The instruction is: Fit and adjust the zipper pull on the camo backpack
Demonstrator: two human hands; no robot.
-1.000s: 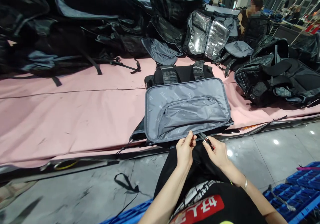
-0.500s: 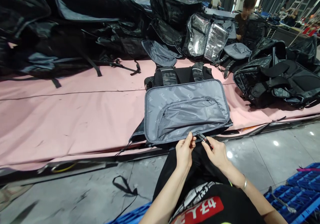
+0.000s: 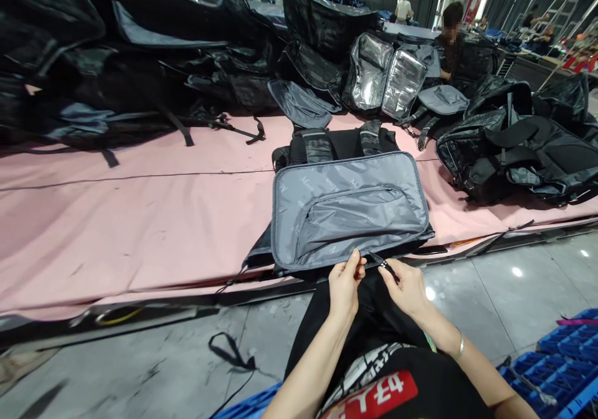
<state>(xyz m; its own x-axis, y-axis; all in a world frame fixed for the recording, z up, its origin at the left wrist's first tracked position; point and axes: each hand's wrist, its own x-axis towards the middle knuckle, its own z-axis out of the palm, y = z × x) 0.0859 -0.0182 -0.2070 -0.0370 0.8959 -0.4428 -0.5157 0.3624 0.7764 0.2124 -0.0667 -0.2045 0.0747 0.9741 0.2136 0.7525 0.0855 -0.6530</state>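
A black backpack (image 3: 343, 143) lies on the pink-covered table, its grey-lined panel (image 3: 355, 175) facing up with a rumpled inner pocket. At the panel's near edge, my left hand (image 3: 344, 285) is closed, thumb and fingertips pinching the piped rim or a thread too fine to see. Just right of it, my right hand (image 3: 405, 287) grips small dark thread snips (image 3: 384, 265). Their tip points up and left at the rim, close to my left fingertips. Whether the blades touch a thread cannot be made out.
Black bags (image 3: 205, 83) are heaped along the far side, several with silver lining. More backpacks (image 3: 523, 151) lie to the right on the pink cloth (image 3: 140, 232). A person (image 3: 451, 45) stands beyond the table. Blue plastic pallets (image 3: 560, 363) and a black strap (image 3: 231, 352) are on the floor.
The snips have turned slightly in my right hand, their blades now looking closer together. My left hand keeps its pinch at the rim. The view has shifted a little.
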